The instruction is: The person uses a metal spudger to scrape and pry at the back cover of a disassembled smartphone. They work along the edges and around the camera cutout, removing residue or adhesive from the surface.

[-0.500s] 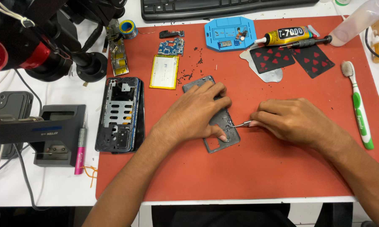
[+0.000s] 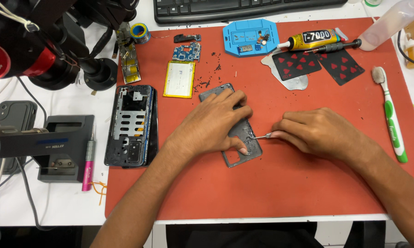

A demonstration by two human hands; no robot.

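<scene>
Left hand (image 2: 214,124) lies flat, palm down, fingers spread and pressing on a grey phone back cover (image 2: 243,138) that sits near the middle of the red work mat (image 2: 262,193) on the table; thumb tip touches the cover's lower end. Right hand (image 2: 319,133) is closed in a pinch on a thin metal tool (image 2: 261,136), its tip touching the cover's right edge just beside the left thumb. Black debris specks on the cover and on the mat above it. Left of the left forearm: an opened phone frame (image 2: 132,125), face up, at the mat's left edge. Above the cover: yellow flat battery (image 2: 180,79), small blue circuit board (image 2: 187,51), blue screw tray (image 2: 251,37). Upper right: glue tube (image 2: 310,40), screwdriver (image 2: 337,46), two dark playing cards with red hearts (image 2: 317,64), clear plastic bottle (image 2: 388,23). Green-white toothbrush (image 2: 390,115) lies along the mat's right edge, well apart from the right hand. Keyboard (image 2: 243,8) at top. Off the mat on the left: pink pen-like tool (image 2: 87,165), grey stand (image 2: 60,142).
</scene>
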